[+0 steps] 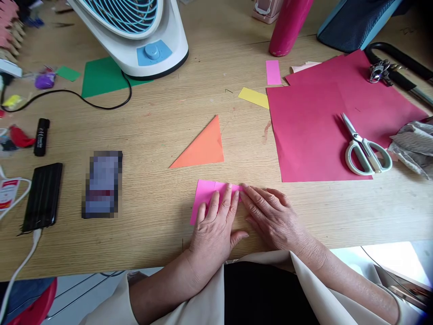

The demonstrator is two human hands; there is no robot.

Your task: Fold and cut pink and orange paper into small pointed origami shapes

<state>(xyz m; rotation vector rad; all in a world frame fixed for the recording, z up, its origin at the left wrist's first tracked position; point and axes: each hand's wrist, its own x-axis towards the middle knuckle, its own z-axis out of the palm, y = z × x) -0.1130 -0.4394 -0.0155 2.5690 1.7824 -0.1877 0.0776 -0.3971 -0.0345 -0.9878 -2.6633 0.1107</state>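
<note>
A pink sheet of paper (203, 192) lies near the table's front edge, with a crease line showing near its top. My left hand (214, 225) rests flat on it, fingers stretched out and thumb apart. My right hand (272, 214) lies at the paper's right end, its fingers extended and the fingertips touching that edge. Both palms hide much of the sheet. Just beyond it sits an orange paper triangle (204, 146), which neither hand touches.
Scissors (365, 146) lie on dark red sheets (307, 131) at right. Yellow (253, 97) and pink (273, 72) strips are beside them. A fan (158, 54) stands on green paper (98, 79). Left are a phone (103, 185), a power bank (42, 194) and a glue stick (41, 136).
</note>
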